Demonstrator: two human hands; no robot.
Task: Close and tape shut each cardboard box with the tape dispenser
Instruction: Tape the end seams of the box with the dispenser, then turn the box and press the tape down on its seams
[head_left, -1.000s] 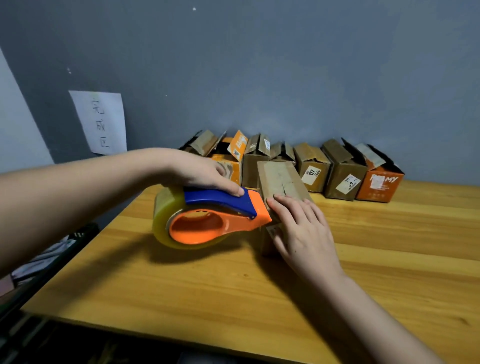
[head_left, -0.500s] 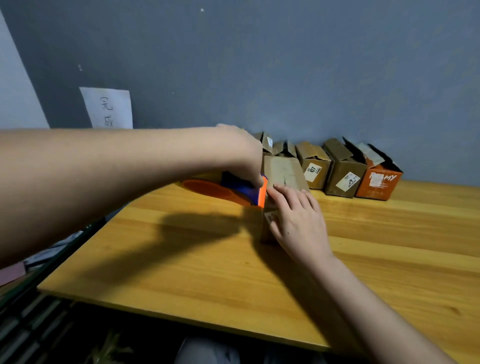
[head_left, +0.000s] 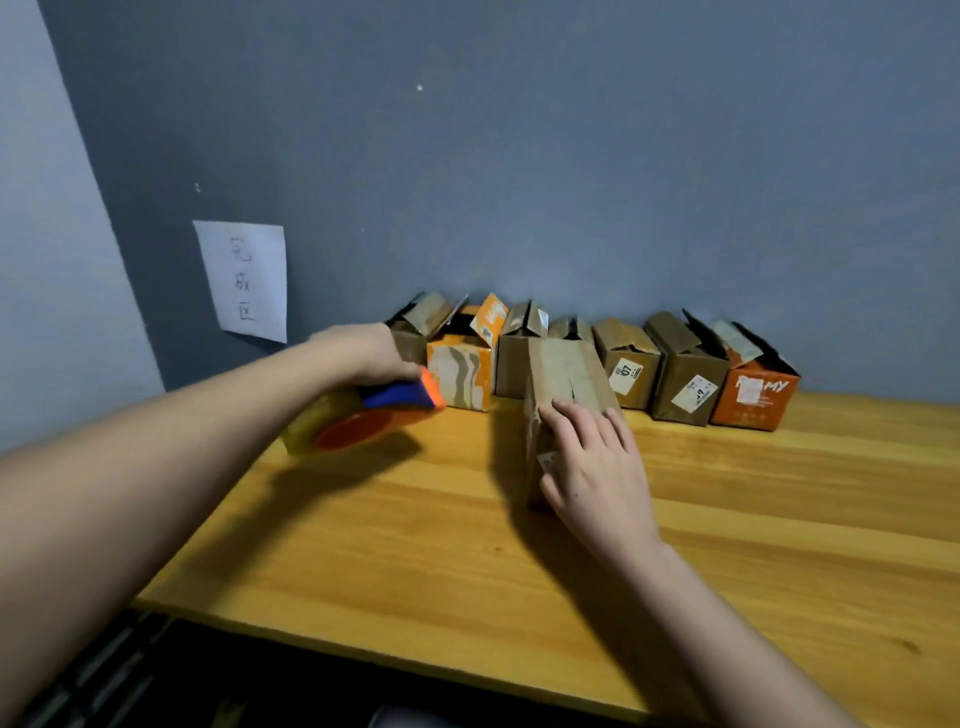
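Change: half a second ago the tape dispenser (head_left: 371, 415) sat against the left edge of the closed box; now it is drawn off to the left, apart from the box and blurred with motion, low over the table (head_left: 779, 519). Left hand (head_left: 371, 353) grips its blue handle, fingers curled round it. Judgement: one tape pass on this box is likely finished, though no tape strip can be made out on the cardboard.

Closed box (head_left: 563, 371) stands on the table in front of the back row, flaps down. Right hand (head_left: 597, 467) lies flat on its near end, fingers straight, pressing, as before.

Count, left to right: paper note (head_left: 244, 280) on the wall, 1; dispenser, 1; open boxes (head_left: 685, 374) in the back row against the wall, 7 as far as I can tell; closed box in front, 1.
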